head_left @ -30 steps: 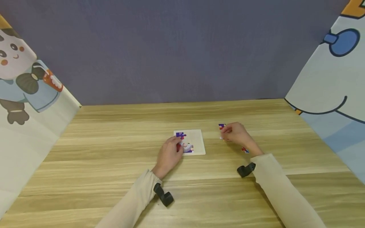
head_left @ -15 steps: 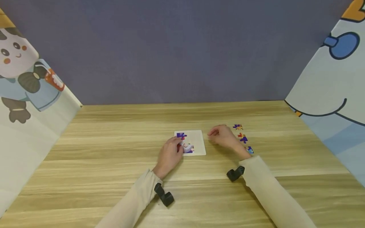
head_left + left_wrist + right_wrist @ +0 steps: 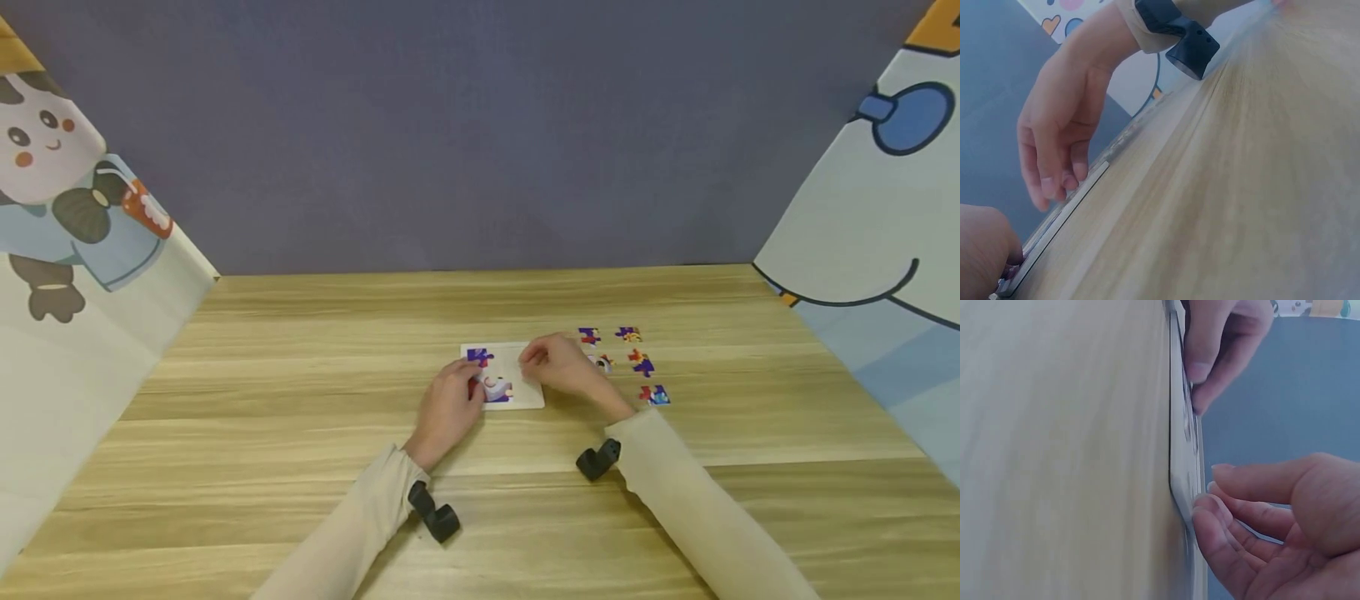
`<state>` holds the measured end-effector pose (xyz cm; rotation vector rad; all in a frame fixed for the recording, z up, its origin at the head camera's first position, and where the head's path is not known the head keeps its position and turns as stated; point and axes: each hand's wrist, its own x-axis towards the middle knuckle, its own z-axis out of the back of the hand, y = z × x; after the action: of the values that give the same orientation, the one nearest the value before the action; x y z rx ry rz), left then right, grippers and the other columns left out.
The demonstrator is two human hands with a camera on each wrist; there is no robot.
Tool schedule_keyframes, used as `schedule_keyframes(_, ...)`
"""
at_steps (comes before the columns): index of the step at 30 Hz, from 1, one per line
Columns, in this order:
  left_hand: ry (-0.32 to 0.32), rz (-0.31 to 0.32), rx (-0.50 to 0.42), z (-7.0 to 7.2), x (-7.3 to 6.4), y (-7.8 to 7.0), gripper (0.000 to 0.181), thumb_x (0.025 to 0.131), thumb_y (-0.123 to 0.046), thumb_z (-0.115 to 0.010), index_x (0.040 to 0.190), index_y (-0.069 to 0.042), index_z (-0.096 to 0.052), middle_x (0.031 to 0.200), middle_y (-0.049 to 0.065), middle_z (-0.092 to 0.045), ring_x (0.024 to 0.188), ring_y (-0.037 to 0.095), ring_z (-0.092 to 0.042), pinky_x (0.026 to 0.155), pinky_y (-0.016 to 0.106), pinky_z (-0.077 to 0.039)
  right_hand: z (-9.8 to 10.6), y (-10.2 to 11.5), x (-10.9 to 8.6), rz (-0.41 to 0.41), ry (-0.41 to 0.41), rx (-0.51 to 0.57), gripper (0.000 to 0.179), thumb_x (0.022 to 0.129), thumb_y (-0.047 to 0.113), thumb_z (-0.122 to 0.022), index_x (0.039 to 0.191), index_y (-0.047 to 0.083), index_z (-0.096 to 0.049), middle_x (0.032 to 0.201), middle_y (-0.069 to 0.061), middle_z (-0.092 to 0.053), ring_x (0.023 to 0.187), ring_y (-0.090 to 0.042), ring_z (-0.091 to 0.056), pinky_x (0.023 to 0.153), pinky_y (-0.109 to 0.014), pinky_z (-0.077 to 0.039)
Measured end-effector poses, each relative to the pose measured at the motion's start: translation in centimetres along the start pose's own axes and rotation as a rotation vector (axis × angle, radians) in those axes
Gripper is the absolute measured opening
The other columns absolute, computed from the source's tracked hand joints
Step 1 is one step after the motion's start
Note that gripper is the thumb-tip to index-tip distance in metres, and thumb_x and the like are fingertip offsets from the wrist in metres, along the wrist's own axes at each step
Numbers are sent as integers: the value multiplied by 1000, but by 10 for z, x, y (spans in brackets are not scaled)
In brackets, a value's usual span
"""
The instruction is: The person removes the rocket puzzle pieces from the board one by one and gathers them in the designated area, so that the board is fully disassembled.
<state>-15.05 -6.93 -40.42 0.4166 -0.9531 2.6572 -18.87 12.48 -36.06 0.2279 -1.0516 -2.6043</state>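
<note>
A white puzzle board [image 3: 529,397] lies on the wooden table with joined pieces along its left side. Among them are a purple piece [image 3: 478,356] at the top left and a pale cartoon section [image 3: 495,388] below. My left hand [image 3: 447,406] rests on the board's left edge, fingertips on the pieces. Over the board's right part hovers my right hand [image 3: 562,365], fingers bent loosely. In the right wrist view, its thumb and fingers [image 3: 1254,484] stand apart with no piece visible between them. The left wrist view shows the right hand [image 3: 1063,131] just above the board.
Loose puzzle pieces lie right of the board: a purple-red one [image 3: 588,335], a purple-yellow one [image 3: 628,334], a white one with an eye [image 3: 602,363] partly behind my right hand, a red-purple one [image 3: 641,363] and a red-blue one [image 3: 656,395]. A dark partition [image 3: 480,142] stands behind.
My right hand has moved left from the loose pieces to above the board's right part, uncovering several pieces. My left hand has stayed on the board's left edge.
</note>
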Motion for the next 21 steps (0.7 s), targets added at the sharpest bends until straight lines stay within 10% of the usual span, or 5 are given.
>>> schedule_keyframes(21,-3,-18,0,0,0,1,25,83,-6,-63,106,2,-69,117,19,-66,116,32,-59,101,42,-47,-15,24,4,8,128,-9,16,78,4,-70,93,-1,-69,76,-5,-63,66,-10,-53,60,-20,-45)
